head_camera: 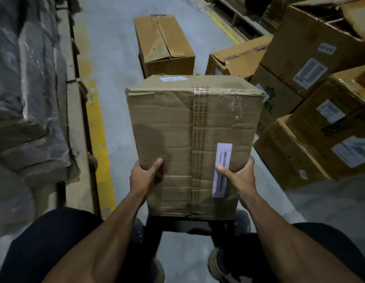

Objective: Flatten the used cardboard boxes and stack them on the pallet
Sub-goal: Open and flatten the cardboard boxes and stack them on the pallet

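A tall brown cardboard box, creased and taped down its middle seam, is held up in front of me above the floor. My left hand grips its lower left edge, thumb on the near face. On the lower right edge my right hand grips it, thumb lying over a white label. The box still has its full shape. A low stack of flattened cardboard under plastic wrap lies on a pallet along the left.
Another closed brown box stands on the grey floor straight ahead. A pile of labelled boxes fills the right side. A yellow floor line runs beside the pallet. My feet show below the box.
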Demonstrator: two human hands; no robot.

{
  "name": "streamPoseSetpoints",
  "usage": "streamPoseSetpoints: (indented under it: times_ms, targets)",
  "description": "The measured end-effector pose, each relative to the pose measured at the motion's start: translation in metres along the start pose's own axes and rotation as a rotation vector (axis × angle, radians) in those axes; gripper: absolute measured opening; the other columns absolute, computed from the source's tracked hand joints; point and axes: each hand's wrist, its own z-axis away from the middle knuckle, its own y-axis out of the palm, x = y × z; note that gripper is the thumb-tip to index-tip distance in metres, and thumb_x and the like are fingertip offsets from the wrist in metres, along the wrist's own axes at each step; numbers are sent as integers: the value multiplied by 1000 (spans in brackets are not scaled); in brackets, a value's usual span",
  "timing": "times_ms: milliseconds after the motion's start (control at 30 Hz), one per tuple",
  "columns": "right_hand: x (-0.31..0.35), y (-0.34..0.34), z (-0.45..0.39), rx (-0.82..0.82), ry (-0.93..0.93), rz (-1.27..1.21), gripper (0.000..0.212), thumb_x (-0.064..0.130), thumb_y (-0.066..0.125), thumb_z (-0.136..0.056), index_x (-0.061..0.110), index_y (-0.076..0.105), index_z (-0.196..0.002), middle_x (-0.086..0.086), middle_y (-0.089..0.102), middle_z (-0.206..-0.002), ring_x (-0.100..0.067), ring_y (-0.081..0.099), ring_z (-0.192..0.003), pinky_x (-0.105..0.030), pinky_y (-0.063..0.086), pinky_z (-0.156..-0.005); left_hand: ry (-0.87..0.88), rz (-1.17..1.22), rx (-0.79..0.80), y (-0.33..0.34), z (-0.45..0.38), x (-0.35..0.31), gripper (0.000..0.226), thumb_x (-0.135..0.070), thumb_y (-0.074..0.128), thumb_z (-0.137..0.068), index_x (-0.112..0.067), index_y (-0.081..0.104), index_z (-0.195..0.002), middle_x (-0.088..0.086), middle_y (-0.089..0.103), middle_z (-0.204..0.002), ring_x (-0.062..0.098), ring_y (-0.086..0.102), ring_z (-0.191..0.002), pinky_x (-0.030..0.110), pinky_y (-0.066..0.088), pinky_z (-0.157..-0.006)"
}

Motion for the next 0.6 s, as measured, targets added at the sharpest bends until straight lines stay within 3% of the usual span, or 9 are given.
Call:
streamPoseSetpoints:
  times_ms: [133, 233, 300, 400, 500, 600]
  targets:
    - [19, 4, 0, -30, -65, 41, 98, 45, 92, -64, 26, 36, -142, 0, 58, -131, -21, 57, -120, -50, 48, -104, 12, -145, -96, -11, -5, -29, 96, -90, 62, -45, -19, 68, -110, 4, 72, -111, 30, 66, -105, 47, 53, -95]
    - [42, 9, 0, -42, -105, 56, 104, 71, 80, -51, 29, 41, -137, 3, 60, -127, -20, 59, -116, -51, 52, -99, -10, -298, -228, -19, -4, -58, 97, -94, 55, -51, -17, 67, -109, 12, 70, -114, 36, 64, -108, 46, 52, -93]
    - [57, 12, -3, -44, -125, 73, 104, 78, 72, -47, 29, 42, -134, 3, 60, -126, -20, 60, -114, -50, 53, -96, -11, -401, -292, -22, -9, -74, 95, -94, 55, -58, -14, 66, -109, 17, 67, -118, 39, 61, -111, 44, 50, -91]
    - [67, 17, -13, -13, -109, 86, 90, 72, 75, -61, 31, 40, -133, 4, 61, -123, -19, 63, -109, -49, 55, -92, -24, -494, -294, -27, -23, -86, 93, -92, 54, -65, -12, 65, -110, 20, 65, -120, 40, 60, -114, 44, 47, -91]
    - [59, 25, -27, 73, -50, 67, 68, 49, 73, -86, 30, 37, -140, 6, 60, -119, -14, 63, -102, -41, 54, -85, -13, -416, -172, -23, -38, -72, 85, -87, 58, -66, -12, 64, -106, 14, 68, -109, 36, 63, -107, 43, 51, -90]
    - [29, 35, -41, 110, 45, 153, 81, 49, 74, -81, 28, 30, -146, -2, 55, -133, -24, 57, -116, -50, 51, -97, -33, -282, 14, -8, -51, -30, 75, -67, 76, -69, -12, 59, -117, 10, 68, -117, 31, 64, -111, 43, 54, -92]
